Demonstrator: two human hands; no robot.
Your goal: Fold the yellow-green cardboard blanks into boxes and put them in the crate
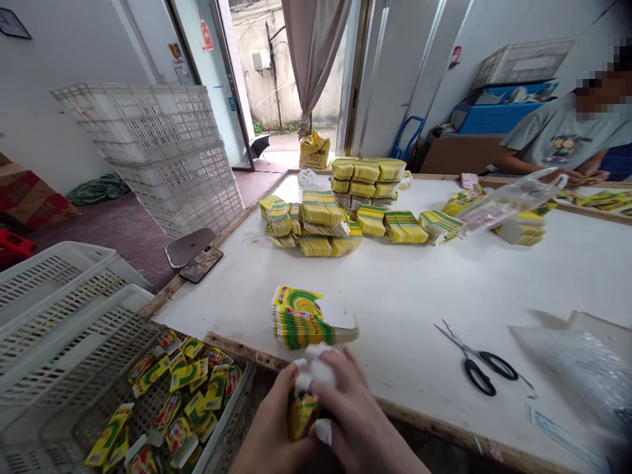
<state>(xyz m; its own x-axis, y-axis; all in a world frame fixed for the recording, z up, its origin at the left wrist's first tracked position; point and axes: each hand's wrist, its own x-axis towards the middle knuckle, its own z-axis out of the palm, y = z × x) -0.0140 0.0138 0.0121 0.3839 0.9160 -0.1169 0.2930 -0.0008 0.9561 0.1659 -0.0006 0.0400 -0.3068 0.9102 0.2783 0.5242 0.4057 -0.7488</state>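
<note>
Both my hands meet at the near edge of the white table (419,283). My left hand (269,431) and my right hand (363,418) are closed together around a small yellow-green carton (300,415) with white flaps. Just beyond my fingers lies a fanned stack of flat yellow-green cartons (299,319) on the table. To my left, a white crate (64,368) holds several folded cartons (187,388).
Bundles of flat cartons (345,210) are piled at the table's far side. Black-handled scissors (476,362) and a clear plastic bag (577,368) lie to the right. Two phones (195,253) sit at the left edge. Another person (563,135) sits at far right. Stacked crates (162,151) stand left.
</note>
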